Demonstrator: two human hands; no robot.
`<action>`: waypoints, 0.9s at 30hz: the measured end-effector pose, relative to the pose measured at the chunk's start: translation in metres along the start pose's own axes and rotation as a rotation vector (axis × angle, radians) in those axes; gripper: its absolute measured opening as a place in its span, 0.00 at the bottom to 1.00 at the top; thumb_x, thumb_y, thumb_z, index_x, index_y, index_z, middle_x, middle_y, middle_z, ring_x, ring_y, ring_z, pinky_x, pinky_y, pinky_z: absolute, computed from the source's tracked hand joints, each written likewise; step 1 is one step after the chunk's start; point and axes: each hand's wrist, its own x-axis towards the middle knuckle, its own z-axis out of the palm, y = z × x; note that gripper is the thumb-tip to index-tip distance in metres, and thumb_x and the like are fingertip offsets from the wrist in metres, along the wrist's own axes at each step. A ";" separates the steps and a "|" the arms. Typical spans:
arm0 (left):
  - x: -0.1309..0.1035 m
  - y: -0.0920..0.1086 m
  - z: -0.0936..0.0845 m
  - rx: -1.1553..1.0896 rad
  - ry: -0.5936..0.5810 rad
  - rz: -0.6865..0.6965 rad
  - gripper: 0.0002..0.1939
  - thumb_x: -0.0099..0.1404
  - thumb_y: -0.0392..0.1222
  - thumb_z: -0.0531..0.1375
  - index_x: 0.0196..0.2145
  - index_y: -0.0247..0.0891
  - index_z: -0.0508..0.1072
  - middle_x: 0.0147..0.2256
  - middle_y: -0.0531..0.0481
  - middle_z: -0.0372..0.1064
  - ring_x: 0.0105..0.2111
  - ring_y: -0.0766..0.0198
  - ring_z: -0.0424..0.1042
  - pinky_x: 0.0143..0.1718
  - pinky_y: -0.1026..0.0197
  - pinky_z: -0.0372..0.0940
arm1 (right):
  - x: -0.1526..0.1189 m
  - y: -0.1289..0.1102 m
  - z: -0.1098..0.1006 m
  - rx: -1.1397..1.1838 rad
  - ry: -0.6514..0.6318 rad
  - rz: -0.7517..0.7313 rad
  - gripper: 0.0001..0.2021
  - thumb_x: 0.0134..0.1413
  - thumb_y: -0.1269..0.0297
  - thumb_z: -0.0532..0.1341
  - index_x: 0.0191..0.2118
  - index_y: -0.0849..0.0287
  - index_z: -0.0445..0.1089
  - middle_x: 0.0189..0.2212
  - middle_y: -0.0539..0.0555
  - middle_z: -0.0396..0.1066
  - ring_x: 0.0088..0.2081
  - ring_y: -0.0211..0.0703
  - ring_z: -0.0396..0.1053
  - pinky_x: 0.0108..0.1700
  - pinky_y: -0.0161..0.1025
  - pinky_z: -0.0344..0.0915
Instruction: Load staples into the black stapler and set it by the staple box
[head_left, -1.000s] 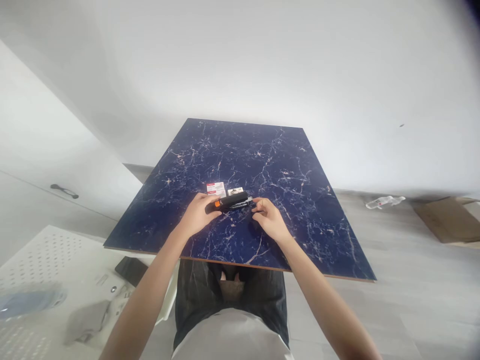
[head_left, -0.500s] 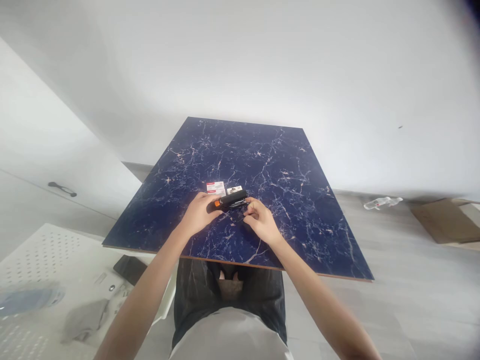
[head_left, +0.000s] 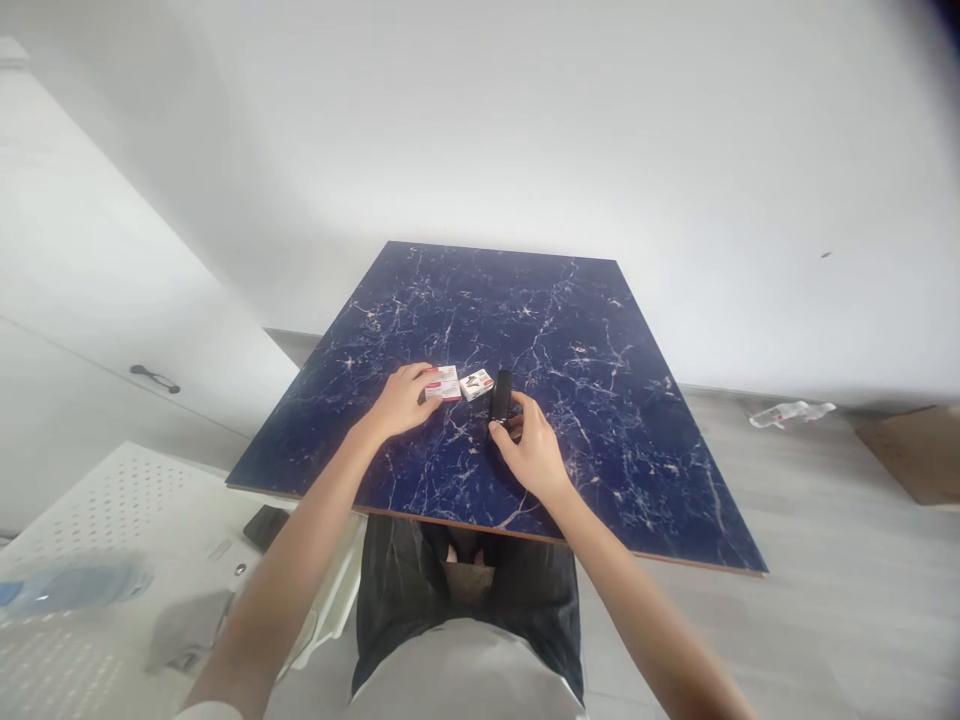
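Left hand point(head_left: 403, 402): fingers and thumb at the left end of the red-and-white box point(head_left: 444, 383); cannot tell whether they grip it.
Right hand point(head_left: 534, 450): fingers and thumb grasping the near part of the black stapler point(head_left: 502, 393).
Stapler: right of the white box point(head_left: 477, 384), its length running near to far.
White box: just right of the red-and-white box.
Blue marbled tabletop point(head_left: 540, 310): beneath both boxes.

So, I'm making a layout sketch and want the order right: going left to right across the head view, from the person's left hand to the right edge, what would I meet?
Left hand → red-and-white box → small white box → black object → right hand → clear plastic item → brown cardboard.
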 end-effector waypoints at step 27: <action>0.001 0.049 0.014 -0.317 -0.232 0.161 0.29 0.62 0.44 0.71 0.59 0.46 0.72 0.60 0.43 0.68 0.60 0.47 0.68 0.61 0.46 0.65 | -0.001 0.002 -0.001 0.010 -0.042 -0.030 0.26 0.64 0.59 0.61 0.65 0.53 0.59 0.55 0.59 0.74 0.44 0.50 0.78 0.49 0.50 0.76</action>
